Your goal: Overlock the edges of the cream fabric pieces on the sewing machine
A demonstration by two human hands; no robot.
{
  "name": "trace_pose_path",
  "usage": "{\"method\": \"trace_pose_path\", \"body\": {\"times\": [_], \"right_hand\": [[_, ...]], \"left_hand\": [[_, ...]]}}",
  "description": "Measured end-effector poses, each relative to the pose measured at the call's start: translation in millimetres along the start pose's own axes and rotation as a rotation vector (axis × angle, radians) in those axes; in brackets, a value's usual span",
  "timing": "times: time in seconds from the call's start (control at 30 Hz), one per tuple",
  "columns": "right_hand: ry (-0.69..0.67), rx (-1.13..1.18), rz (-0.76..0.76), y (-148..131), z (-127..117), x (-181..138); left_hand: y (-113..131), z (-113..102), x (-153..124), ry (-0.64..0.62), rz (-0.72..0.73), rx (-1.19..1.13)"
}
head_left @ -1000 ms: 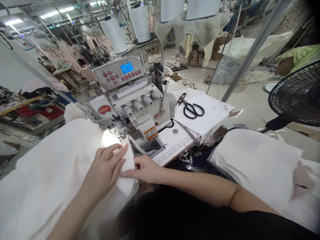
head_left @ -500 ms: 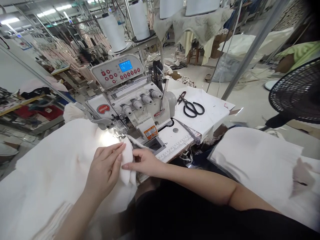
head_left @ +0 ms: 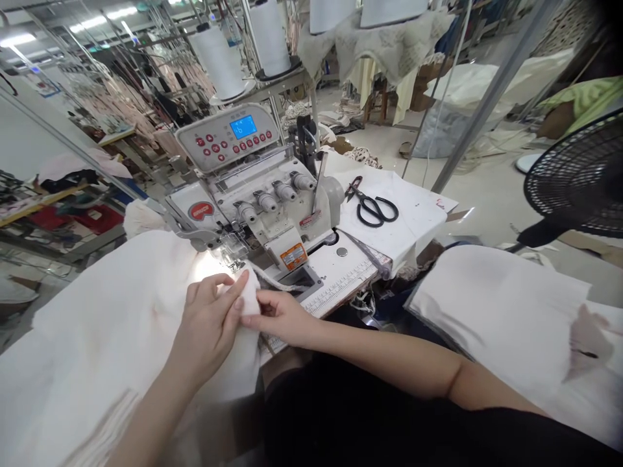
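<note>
White fabric spreads over the left of the worktable, and its right edge runs up to the lit needle area of an overlock sewing machine. My left hand rests on this fabric just below the presser foot, its fingers bent and pinching the folded edge. From the right, my right hand grips the same edge between thumb and fingers. The two hands almost touch. A narrow strip of fabric trails off to the right of the presser foot. The needle itself is too small to make out.
Black-handled scissors lie on the white board right of the machine. A black fan stands at the right, above a stack of white fabric pieces. Thread cones rise behind the control panel.
The fabric edge between my hands has been gathered tighter, and its loose lower fold no longer hangs below my right hand. My left fingers have bent more and shifted slightly right.
</note>
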State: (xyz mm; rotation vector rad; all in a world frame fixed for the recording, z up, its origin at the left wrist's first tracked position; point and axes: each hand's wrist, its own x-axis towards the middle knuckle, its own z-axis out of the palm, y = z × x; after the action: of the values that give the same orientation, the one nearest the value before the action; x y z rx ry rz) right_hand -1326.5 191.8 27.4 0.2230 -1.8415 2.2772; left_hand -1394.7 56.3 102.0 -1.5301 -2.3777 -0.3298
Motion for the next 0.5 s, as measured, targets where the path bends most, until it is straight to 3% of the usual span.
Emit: {"method": "trace_pose_path", "body": {"times": [0.27,0.5], "right_hand": [[-0.033,-0.082,0.085,-2,3,-17],[-0.11,0.084,0.131,-10,4,-17]], "left_hand": [[8,1,-17,0.196,0.032,-0.043],[6,-2,-15,0.088,0.049,-0.013]]}}
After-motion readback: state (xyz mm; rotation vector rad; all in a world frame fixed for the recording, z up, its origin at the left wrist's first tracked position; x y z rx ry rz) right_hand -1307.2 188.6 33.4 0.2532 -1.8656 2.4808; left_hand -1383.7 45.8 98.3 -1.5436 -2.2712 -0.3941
